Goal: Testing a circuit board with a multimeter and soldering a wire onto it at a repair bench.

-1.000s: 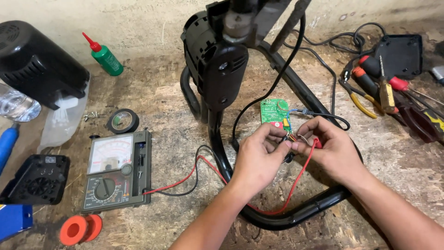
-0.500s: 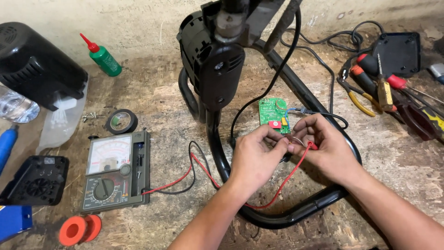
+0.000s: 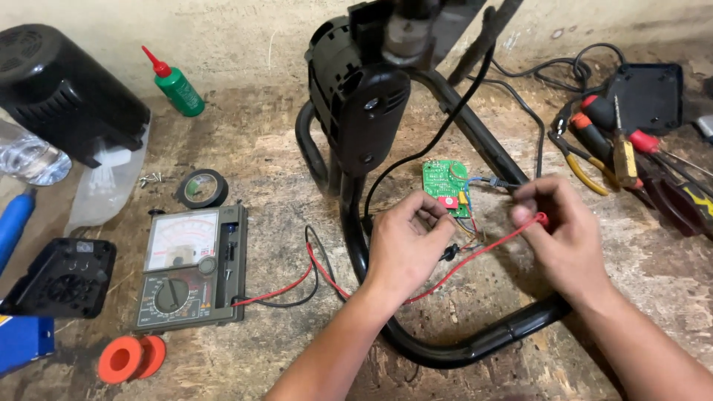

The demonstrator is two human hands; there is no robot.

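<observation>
My left hand (image 3: 407,245) is curled just below a small green circuit board (image 3: 445,186) and pinches thin coloured wires that hang from it. A black probe tip (image 3: 448,253) shows beside its fingers. My right hand (image 3: 561,238) holds the red probe (image 3: 540,220), whose red lead (image 3: 460,269) runs under my left hand back to the analogue multimeter (image 3: 191,269) on the left. Both hands hover above the black tubular stand (image 3: 475,345) of a black appliance (image 3: 364,104).
Pliers and screwdrivers (image 3: 624,152) lie at the right, next to a black cover (image 3: 646,96). On the left are a roll of black tape (image 3: 202,188), a green bottle with a red nozzle (image 3: 174,83), a black motor housing (image 3: 63,89), an orange spool (image 3: 130,358) and a black grille part (image 3: 56,276).
My hands were pressed together at the wires below the board. They have drawn apart: the right hand moved right with the red probe, and the left stays by the board.
</observation>
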